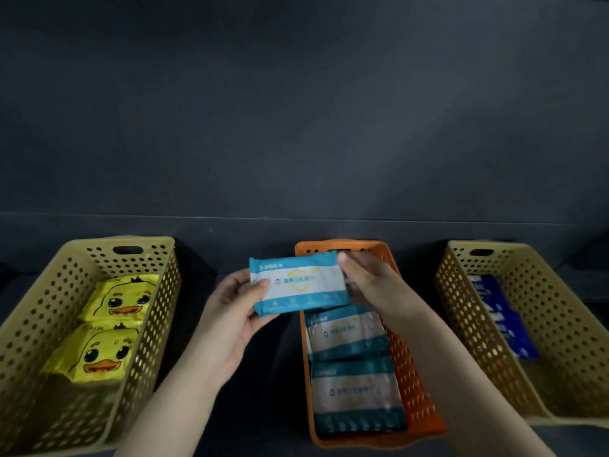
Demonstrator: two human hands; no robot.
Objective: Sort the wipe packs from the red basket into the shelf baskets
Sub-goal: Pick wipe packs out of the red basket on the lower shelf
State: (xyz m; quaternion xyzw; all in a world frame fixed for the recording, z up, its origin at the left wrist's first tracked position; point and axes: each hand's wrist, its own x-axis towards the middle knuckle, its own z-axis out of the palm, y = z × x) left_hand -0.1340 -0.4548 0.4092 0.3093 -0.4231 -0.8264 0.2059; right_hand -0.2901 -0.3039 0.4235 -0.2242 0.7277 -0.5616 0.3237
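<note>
Holding teal wipe pack (298, 282) over orange basket's (413, 374) far end | left hand (230, 319) and right hand (369, 280) each clamped on one end | two matching packs (354, 364) below | advice: lay flat, label up, in far gap.

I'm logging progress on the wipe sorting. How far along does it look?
Done: two duck packs lie in the left basket, two teal packs in the orange basket, dark blue packs in the right basket. In hand: both the left hand and right hand hold a teal pack near the orange basket. Left: unclear, since no red basket shows.
</note>
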